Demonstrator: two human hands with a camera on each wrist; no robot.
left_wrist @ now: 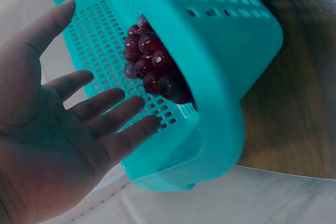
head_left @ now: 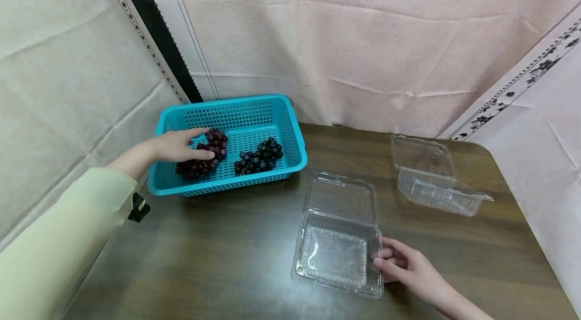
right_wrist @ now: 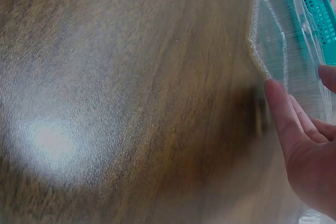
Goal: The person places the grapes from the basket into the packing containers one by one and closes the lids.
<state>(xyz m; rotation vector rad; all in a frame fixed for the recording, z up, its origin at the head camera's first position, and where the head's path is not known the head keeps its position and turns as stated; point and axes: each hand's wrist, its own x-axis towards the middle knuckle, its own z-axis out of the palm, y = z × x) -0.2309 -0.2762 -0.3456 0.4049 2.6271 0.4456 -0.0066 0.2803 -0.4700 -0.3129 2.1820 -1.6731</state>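
My left hand [head_left: 179,146] reaches over the left side of a turquoise plastic basket [head_left: 297,146], thumb and fingers spread above a bunch of red grapes [head_left: 220,144]. In the left wrist view the palm shows with nothing in it, and the red grapes [left_wrist: 150,59] lie past the fingertips. A bunch of dark grapes [head_left: 260,157] is in the basket's right half. On the table, a clear hinged plastic container [head_left: 336,254] lies with its lid folded back. My right hand [head_left: 406,265] holds its right wall, thumb at the rim and fingers along the outside.
A second clear plastic container [head_left: 438,191] stands with its lid raised at the back right of the brown wooden table [head_left: 204,254]. Pale cloth [head_left: 363,47] hangs behind the table and along both sides, close behind the basket.
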